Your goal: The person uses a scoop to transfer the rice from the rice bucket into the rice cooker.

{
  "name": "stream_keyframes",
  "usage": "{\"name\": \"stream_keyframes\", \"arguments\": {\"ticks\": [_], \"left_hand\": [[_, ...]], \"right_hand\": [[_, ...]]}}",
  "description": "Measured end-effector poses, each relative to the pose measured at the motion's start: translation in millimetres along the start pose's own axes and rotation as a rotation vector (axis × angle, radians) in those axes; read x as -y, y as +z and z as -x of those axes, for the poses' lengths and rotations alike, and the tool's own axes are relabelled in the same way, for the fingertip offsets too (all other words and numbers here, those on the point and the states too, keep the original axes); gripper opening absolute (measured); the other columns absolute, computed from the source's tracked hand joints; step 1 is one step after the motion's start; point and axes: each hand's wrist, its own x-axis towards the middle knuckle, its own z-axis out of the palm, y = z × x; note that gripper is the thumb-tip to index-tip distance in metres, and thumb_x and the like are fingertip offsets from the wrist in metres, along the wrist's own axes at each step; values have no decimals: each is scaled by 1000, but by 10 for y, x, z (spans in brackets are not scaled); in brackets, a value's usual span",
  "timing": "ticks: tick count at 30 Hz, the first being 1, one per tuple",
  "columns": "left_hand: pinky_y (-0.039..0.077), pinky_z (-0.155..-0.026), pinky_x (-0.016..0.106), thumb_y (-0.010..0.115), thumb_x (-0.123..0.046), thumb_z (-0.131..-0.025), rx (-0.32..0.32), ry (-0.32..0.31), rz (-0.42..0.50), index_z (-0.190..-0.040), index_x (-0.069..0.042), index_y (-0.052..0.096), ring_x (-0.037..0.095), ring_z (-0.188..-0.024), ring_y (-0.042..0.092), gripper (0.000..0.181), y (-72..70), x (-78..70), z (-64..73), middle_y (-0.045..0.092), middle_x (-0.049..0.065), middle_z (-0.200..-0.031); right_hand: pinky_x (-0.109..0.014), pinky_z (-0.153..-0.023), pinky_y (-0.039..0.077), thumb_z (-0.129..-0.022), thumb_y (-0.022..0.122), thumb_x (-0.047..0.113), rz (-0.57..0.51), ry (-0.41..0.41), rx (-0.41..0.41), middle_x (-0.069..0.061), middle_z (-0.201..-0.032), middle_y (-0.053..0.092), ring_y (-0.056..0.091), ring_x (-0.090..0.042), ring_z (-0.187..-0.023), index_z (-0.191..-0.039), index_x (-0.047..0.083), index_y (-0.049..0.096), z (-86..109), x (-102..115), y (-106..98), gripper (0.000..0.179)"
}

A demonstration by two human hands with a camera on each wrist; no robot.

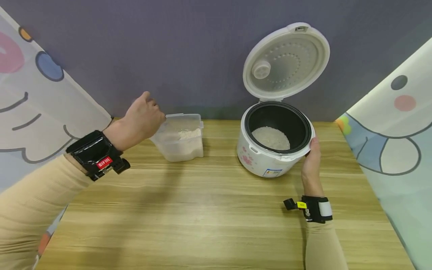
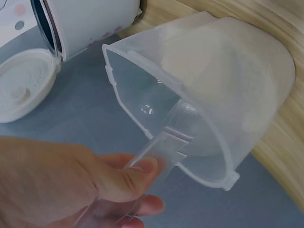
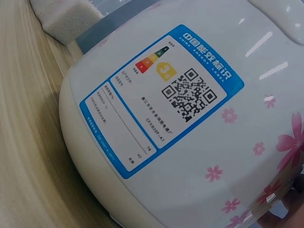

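My left hand (image 1: 141, 117) pinches the handle of a clear plastic scoop (image 2: 166, 142) between thumb and fingers, over the back left of a translucent container (image 1: 175, 153). The scoop's cup reaches into this container, partly seen through its wall. White rice (image 1: 189, 133) is heaped on the container's right side. To the right stands a white rice cooker (image 1: 261, 165) with pink flowers; more rice (image 1: 271, 138) lies in its black inner pot (image 1: 293, 120). At the cooker's right side, my right hand (image 1: 311, 165) grips the edge below the rim; most of its fingers are hidden.
The cooker's lid (image 1: 287, 62) stands raised against the grey backdrop (image 1: 168, 48). Both containers sit near the back of the wooden table (image 1: 202, 217). Cartoon-printed panels flank it left (image 1: 33, 93) and right (image 1: 401, 123). A blue energy label (image 3: 161, 102) faces the front.
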Motion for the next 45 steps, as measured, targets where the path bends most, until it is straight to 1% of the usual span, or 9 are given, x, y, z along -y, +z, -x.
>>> {"name": "stream_keyframes", "arguments": {"ticks": [3,7,12,16,20,24,31,38,45], "left_hand": [[39,-85,44,65,-7,-96,-6,6,81,-94,-18,78,27,-76,60,18,79,25,-9,68,9,-77],[40,-90,48,73,-15,-93,19,8,193,-116,-24,78,29,-86,63,25,217,82,12,73,9,-89],[37,-87,50,77,-22,-92,67,-19,307,-126,-25,75,29,-88,59,35,377,120,69,73,10,-98],[37,-84,50,78,-19,-91,25,-49,412,-128,-22,74,30,-88,59,37,497,112,134,74,13,-103],[38,-82,52,79,-20,-90,-27,-77,477,-128,-21,74,33,-92,62,38,614,101,201,74,16,-112],[38,-83,55,78,-22,-92,-27,-91,495,-129,-21,74,35,-95,63,37,681,93,227,73,18,-118],[36,-83,53,76,-23,-93,5,-106,511,-131,-22,73,36,-103,63,38,662,106,212,72,18,-123],[33,-78,49,75,-23,-95,19,-112,519,-132,-23,72,31,-93,60,38,655,124,226,72,17,-120],[32,-78,49,75,-23,-94,31,-121,538,-133,-23,72,31,-96,60,39,646,126,228,71,17,-123]], "right_hand": [[-21,-116,30,-112,29,29,-6,-3,-1,-7,-154,50,42,-17,-142,-154,5,46,5,-2,1,51],[-20,-115,31,-112,30,29,-15,-12,-2,-6,-152,52,43,-17,-141,-154,4,47,5,-10,4,51],[-21,-117,30,-112,30,27,-36,-21,9,-9,-156,49,41,-17,-144,-155,2,44,-5,-22,10,51],[-21,-118,29,-112,30,27,-33,-18,5,-10,-157,47,40,-17,-145,-155,2,44,-5,-32,5,52],[-20,-116,30,-112,29,28,-20,-14,-3,-9,-155,49,41,-17,-143,-155,4,45,-1,-44,-5,51],[-20,-115,31,-112,30,29,-16,-15,-6,-7,-152,52,42,-18,-141,-154,4,47,2,-61,-14,51],[-21,-117,30,-112,30,27,-35,-16,-7,-8,-153,51,41,-18,-143,-154,2,46,4,-62,-16,51],[-21,-115,31,-112,30,28,-27,-29,-5,-8,-151,52,42,-19,-142,-153,3,48,-12,-56,-3,51],[-21,-116,31,-112,30,27,-27,-28,-7,-7,-152,51,42,-18,-142,-153,1,46,-12,-65,-5,51]]}}
